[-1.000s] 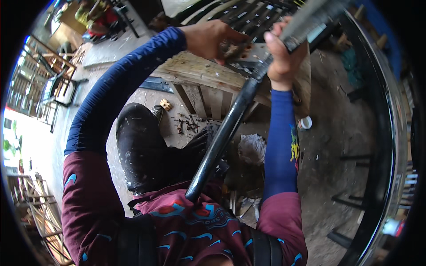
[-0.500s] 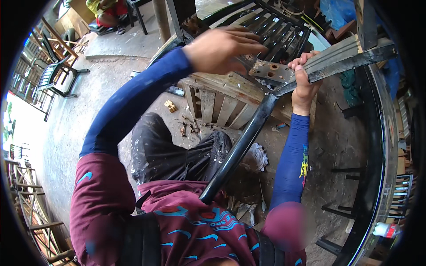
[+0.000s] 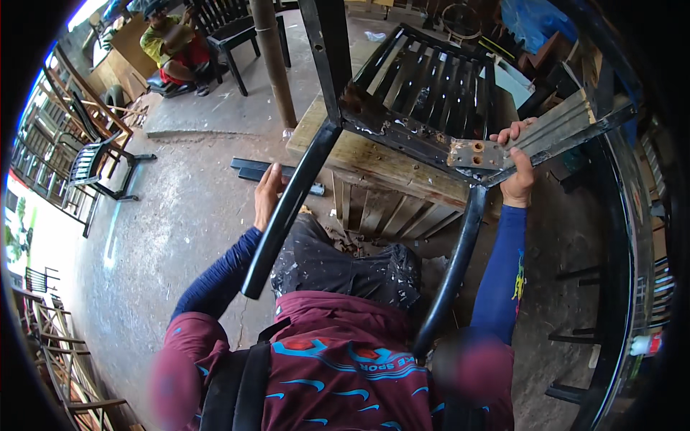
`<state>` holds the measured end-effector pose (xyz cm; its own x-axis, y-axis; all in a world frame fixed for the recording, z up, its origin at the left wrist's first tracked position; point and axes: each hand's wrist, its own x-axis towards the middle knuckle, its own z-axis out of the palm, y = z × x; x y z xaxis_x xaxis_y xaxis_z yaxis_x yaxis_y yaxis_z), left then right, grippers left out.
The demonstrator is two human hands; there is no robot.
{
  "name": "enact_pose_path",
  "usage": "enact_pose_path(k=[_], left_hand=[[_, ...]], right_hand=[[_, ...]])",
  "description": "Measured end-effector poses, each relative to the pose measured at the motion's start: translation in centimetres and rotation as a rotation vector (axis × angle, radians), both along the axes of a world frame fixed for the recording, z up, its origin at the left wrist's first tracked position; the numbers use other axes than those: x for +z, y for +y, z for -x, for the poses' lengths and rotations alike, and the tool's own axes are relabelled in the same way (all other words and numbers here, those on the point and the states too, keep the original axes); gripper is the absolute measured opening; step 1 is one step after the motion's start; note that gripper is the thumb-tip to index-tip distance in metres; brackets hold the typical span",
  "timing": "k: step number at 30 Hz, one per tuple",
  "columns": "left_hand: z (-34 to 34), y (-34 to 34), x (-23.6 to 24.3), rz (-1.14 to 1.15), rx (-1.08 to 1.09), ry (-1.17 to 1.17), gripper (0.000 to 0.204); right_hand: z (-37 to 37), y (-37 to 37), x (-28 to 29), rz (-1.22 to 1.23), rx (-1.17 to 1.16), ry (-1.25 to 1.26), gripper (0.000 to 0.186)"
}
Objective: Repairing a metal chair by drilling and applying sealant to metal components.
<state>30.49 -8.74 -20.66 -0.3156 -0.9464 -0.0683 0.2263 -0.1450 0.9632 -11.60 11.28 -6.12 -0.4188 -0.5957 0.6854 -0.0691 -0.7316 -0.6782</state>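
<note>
Someone in a yellow top and red shorts is sitting way up top left, right by a black chair with a brown pole next to it. Another slatted chair's on the grey floor farther left, wooden frames lower down, blue plastic top right, red-and-white bottle far right.

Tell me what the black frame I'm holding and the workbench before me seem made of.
Black frame: probably wood, glossy black coating; legs shine, while rails show bare brownish patches. Workbench: apparently unfinished timber, judging by its rough, streaky brown surface.
</note>
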Motion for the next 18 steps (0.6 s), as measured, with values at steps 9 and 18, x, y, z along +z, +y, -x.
enact_pose_path(k=[9, 18], left_hand=[[-1.3, 10.9, 3.1, 0.663, 0.167, -0.242, 0.057], [0.2, 8.6, 10.7, 0.920, 0.194, -0.021, 0.064]], right_hand=[[-0.4, 2.4, 1.8, -0.074, 0.076, -0.029, 0.076], [-0.3, 2.0, 2.3, -0.088, 0.189, -0.050, 0.061]])
